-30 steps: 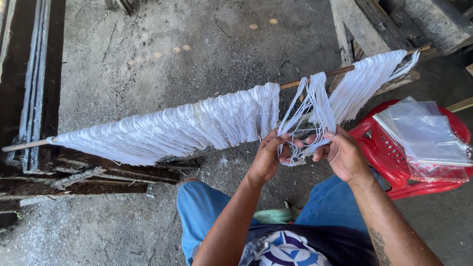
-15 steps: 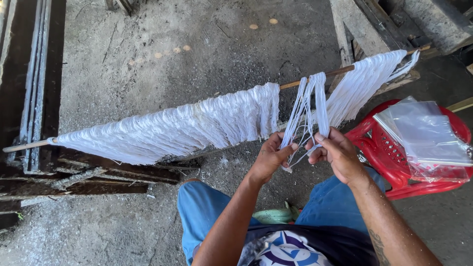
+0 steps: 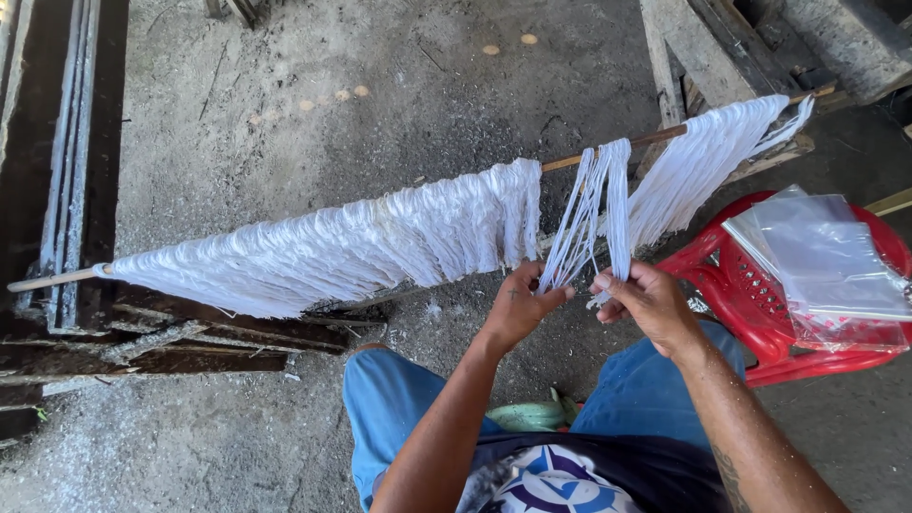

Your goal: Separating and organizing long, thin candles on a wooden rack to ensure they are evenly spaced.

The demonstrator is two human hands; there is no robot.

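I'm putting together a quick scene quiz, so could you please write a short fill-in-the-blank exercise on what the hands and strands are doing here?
1. The white strands hang over a long wooden ____.
2. Both the left hand and the right hand grip a bundle of strands that is ____ in colour.
3. The clear plastic bags lie on a ____ plastic chair.

Missing words: pole; white; red
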